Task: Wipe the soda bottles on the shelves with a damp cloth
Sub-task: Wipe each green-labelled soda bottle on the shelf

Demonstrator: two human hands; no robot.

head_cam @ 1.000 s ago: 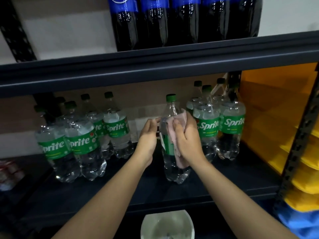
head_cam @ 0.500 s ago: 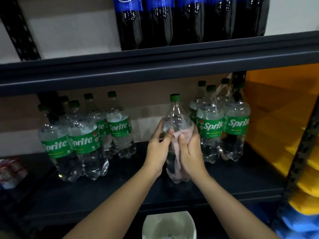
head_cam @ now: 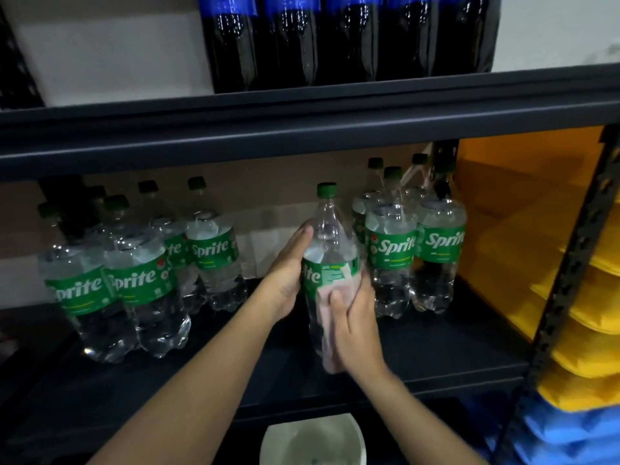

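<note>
A clear Sprite bottle [head_cam: 330,250] with a green cap and green label stands at the middle of the dark shelf [head_cam: 436,350]. My left hand [head_cam: 289,273] rests flat against its left side, fingers straight up along the shoulder. My right hand [head_cam: 355,317] presses a pale pink cloth [head_cam: 327,297] against the lower front of the bottle, fingers curled over the cloth. Most of the cloth is hidden under that hand.
Several Sprite bottles [head_cam: 141,280] stand at the left and more Sprite bottles [head_cam: 392,250] at the right. Dark cola bottles [head_cam: 302,38] fill the upper shelf. Yellow bins [head_cam: 587,297] hang at the right. A white bowl [head_cam: 312,441] sits below.
My right hand has slid the cloth down from the bottle's upper part to below the label. My left hand has moved up onto the bottle's left shoulder.
</note>
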